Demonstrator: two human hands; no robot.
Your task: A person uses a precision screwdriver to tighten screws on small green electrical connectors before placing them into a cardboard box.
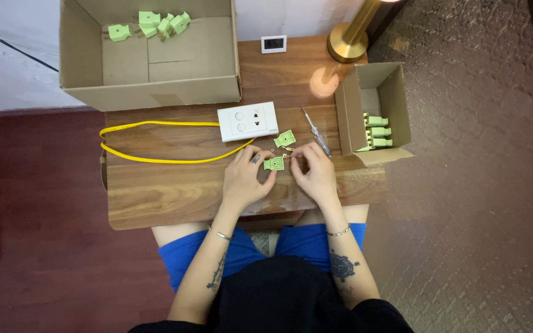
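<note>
1. Head view, hands: the left hand rests on the wooden table, its fingers curled together with the fingertips pinching the left edge of a small green plug half. The right hand lies just to the right of that piece, its fingers bent inward and close together; whether they grip a tiny part cannot be told at this size.
2. Head view, the held piece: the green plug half sits flat on the table between the two hands, near the middle of the table.
3. Head view, close by: a second green plug half lies just beyond the first, with a few small metal bits beside it. A screwdriver lies slanted to the right of it, its tip pointing to the far side.
4. Head view, farther off: a white socket block rests on the far side of the hands, and a yellow cable loops from it out to the left.
5. Head view, boxes: a small cardboard box on the right holds several green plugs. A large cardboard box at the far left holds more green pieces.
6. Head view, far edge: a brass lamp base and a small white display stand at the far side of the table.
</note>
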